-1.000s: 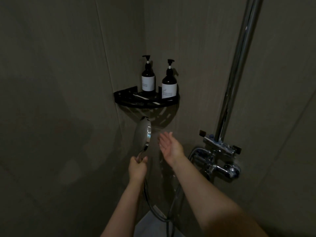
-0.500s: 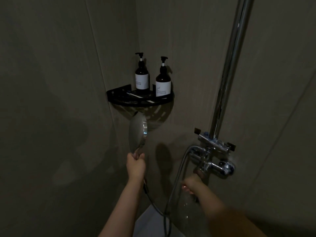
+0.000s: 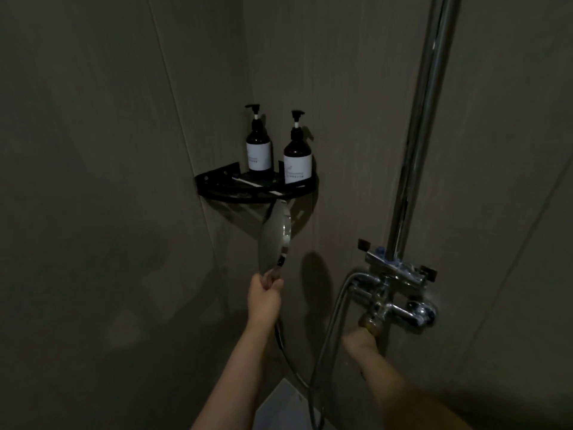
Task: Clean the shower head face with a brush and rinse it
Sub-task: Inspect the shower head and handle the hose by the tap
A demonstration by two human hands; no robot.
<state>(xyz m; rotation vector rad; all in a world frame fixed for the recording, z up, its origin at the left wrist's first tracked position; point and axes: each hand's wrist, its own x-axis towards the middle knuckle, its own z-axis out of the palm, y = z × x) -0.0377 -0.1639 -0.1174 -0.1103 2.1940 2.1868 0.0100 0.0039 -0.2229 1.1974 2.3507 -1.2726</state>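
My left hand [image 3: 264, 297] grips the handle of the chrome shower head [image 3: 273, 238] and holds it upright, edge-on to me, its face turned right toward the wall. Its hose [image 3: 325, 342] loops down and back up to the chrome mixer valve [image 3: 400, 293]. My right hand [image 3: 362, 336] reaches up under the valve, its fingers on the brass-coloured knob [image 3: 370, 324] beneath it; the grip is dim and partly hidden. A white brush [image 3: 248, 182] lies on the black corner shelf [image 3: 214, 181].
Two dark pump bottles [image 3: 259, 147] [image 3: 297, 156] with white labels stand on the shelf, just above the shower head. A chrome riser pipe [image 3: 418, 119] runs up from the valve. Grey tiled walls meet in the corner; a pale floor patch [image 3: 279, 408] shows below.
My right hand dropped from in front of the shower head face to the underside of the valve. My left hand lifted the shower head closer to the shelf.
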